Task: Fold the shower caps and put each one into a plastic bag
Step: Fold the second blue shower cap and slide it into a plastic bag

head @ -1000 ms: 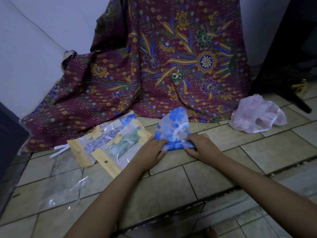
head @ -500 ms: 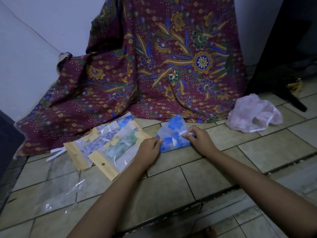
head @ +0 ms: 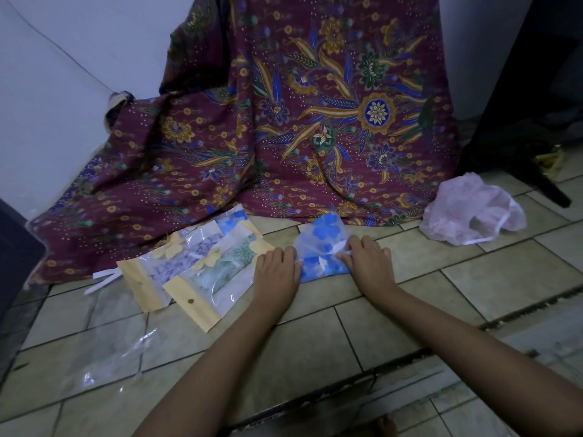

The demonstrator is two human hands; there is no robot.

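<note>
A blue flowered shower cap [head: 323, 244] lies partly folded on the tiled floor in front of me. My left hand [head: 277, 275] rests at its left edge with the fingers curled down on it. My right hand [head: 369, 260] pinches the cap's white elastic edge at the fold. A pink shower cap [head: 473, 216] lies crumpled on the floor to the right. Left of my hands lie two yellow-trimmed plastic bags, one [head: 176, 263] with a purple cap and one [head: 220, 272] with a green cap inside. An empty clear bag [head: 104, 357] lies at the near left.
A maroon batik cloth [head: 299, 121] hangs down the wall and spreads over the floor behind the caps. A dark stand leg [head: 542, 184] reaches down at the far right. A white strip [head: 104, 277] lies by the bags. A dark object [head: 15, 263] stands at the left edge.
The blue cap's upright top has been folded lower and the bundle is more compact. My right hand moved up onto the fold and my left hand slid to the cap's left edge.
</note>
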